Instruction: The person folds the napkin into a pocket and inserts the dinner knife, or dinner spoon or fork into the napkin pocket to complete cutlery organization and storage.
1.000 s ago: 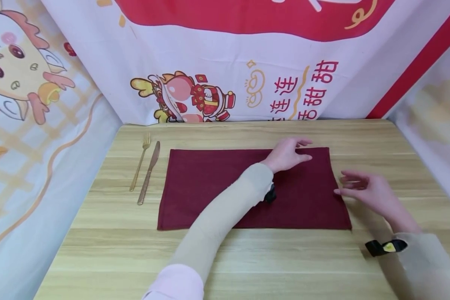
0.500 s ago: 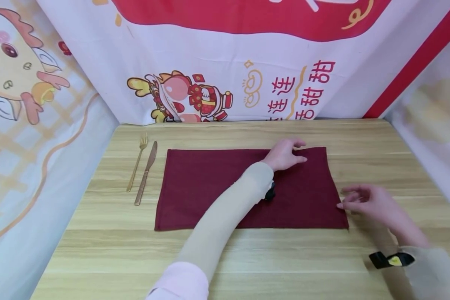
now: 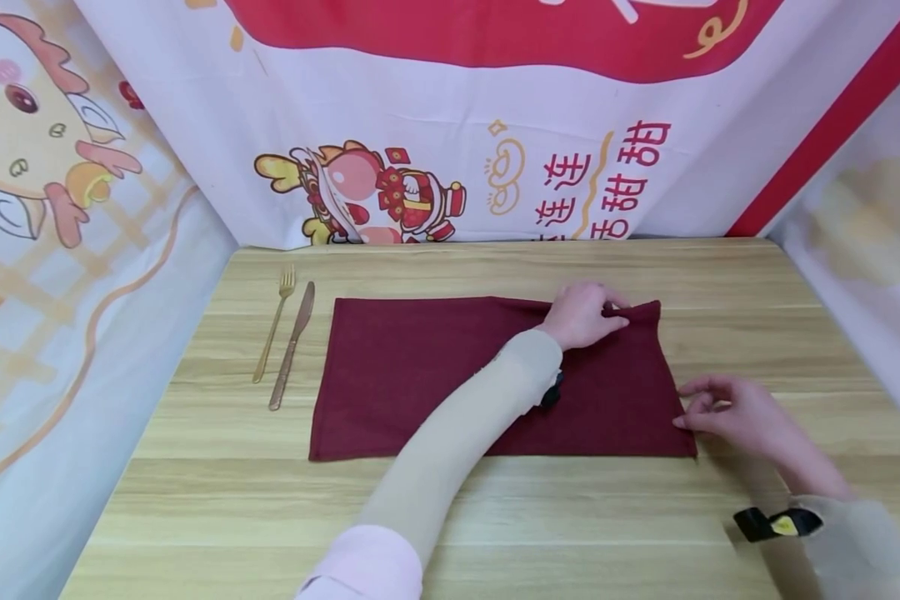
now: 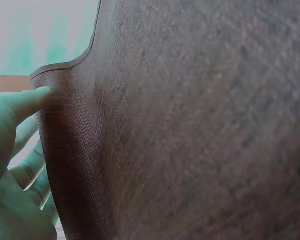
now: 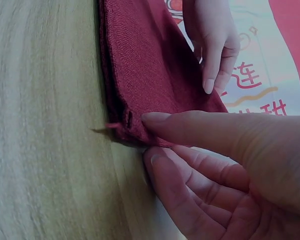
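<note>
A dark red cloth (image 3: 412, 358) lies lengthwise on the wooden table, and its layered edge shows in the right wrist view. My left hand (image 3: 583, 317) reaches across it and pinches the far edge, which is slightly raised there. In the left wrist view the thumb (image 4: 30, 102) presses on the cloth's near face, with the other fingers behind it. At the right edge, close to the front corner, my right hand (image 3: 742, 417) holds the cloth. Its thumb (image 5: 190, 127) lies on top and the index finger is under the corner.
A gold fork (image 3: 275, 321) and a copper-coloured knife (image 3: 294, 346) lie side by side left of the cloth. Printed fabric hangings (image 3: 420, 100) close off the table (image 3: 457, 533) at the back and both sides.
My left hand has moved slightly right and taken hold of the far edge, which now lifts and wrinkles. My right hand has slid toward the front corner and closed on the cloth.
</note>
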